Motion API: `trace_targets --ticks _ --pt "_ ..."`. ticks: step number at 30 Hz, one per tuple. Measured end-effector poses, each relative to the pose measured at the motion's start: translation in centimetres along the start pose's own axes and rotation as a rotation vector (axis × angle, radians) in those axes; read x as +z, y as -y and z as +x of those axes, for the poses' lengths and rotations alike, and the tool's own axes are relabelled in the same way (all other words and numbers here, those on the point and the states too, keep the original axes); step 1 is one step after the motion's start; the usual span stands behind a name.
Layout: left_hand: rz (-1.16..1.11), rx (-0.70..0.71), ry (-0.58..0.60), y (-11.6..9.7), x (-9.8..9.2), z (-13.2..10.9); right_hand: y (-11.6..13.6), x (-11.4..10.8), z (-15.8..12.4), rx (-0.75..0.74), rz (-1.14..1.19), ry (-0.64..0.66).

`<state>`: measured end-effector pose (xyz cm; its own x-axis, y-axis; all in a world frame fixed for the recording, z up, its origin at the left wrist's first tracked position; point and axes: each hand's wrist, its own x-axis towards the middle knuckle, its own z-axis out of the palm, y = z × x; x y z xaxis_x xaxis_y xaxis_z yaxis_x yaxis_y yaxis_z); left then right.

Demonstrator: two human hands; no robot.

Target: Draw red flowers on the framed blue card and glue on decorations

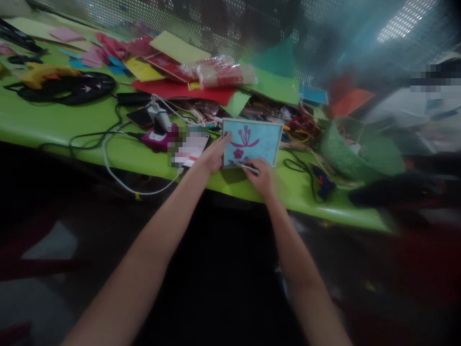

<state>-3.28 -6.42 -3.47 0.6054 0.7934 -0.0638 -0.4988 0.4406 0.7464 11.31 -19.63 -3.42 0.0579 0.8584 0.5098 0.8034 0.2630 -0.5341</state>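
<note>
A light blue framed picture (266,144) with a dark pink flower and leaf design is propped at a tilt above the table's front edge. My left hand (216,153) grips its left side, thumb over the frame. In my right hand (262,174) is a slim whitish pen (251,168), pinched between the fingers. Its tip points at the lower left of the picture, near the pink flower; whether it touches the surface I cannot tell. Faint sketch lines show on the picture's right half.
The green table (86,117) carries a phone (190,149) on a white cable, a purple power strip (160,137) and coloured paper sheets (180,48). To the right are a glue gun (323,182) and a green basket (338,149). A black cat-shaped mask (90,86) lies left.
</note>
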Motion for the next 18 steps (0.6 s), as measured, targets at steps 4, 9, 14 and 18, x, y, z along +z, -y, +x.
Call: trace_targets --ticks 4,9,14,18 --pt "-0.005 0.004 0.015 0.06 -0.03 0.05 0.07 0.12 0.10 -0.020 -0.002 0.019" --pt "-0.011 0.004 0.033 0.10 -0.14 0.03 0.30 0.13 0.24 -0.027 -0.025 0.035" --pt "-0.009 0.012 0.030 0.16 -0.35 0.13 0.25 0.16 0.23 -0.004 -0.025 0.041" --pt "0.009 0.008 0.016 0.15 -0.36 0.11 -0.08 0.22 0.08 0.000 -0.006 0.001"
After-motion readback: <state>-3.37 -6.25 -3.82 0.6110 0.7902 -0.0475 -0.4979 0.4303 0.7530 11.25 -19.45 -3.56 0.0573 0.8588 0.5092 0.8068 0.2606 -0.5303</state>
